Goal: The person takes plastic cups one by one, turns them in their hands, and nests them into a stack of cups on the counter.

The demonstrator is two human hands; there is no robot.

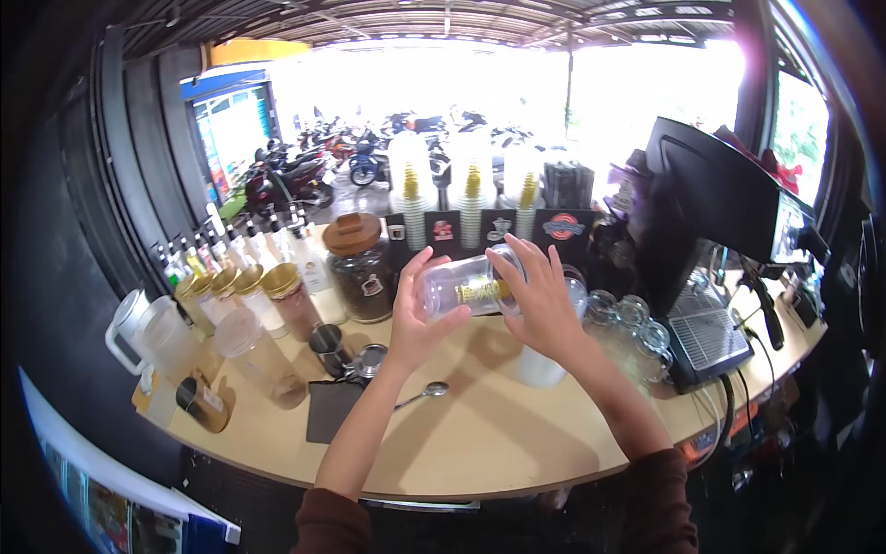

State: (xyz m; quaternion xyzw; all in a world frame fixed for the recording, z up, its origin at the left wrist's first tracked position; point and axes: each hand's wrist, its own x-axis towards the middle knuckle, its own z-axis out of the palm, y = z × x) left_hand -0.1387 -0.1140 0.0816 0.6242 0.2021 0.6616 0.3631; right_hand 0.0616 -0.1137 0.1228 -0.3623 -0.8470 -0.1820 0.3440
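Note:
A clear plastic cup (466,286) with yellow print lies sideways in the air above the counter, held between both hands. My left hand (420,309) is closed round its left end, the thumb below it. My right hand (540,300) grips the right end, fingers over the top. Behind the cup are tall stacks of similar clear cups (472,217). A whitish container (540,367) stands on the counter under my right hand, partly hidden by it.
On the wooden counter (498,443) are a bean jar (360,277), gold-lidded jars (286,294), pitchers (166,337), a dark cloth (330,411), a spoon (434,390) and glass mugs (632,328). A black machine (706,337) stands at right.

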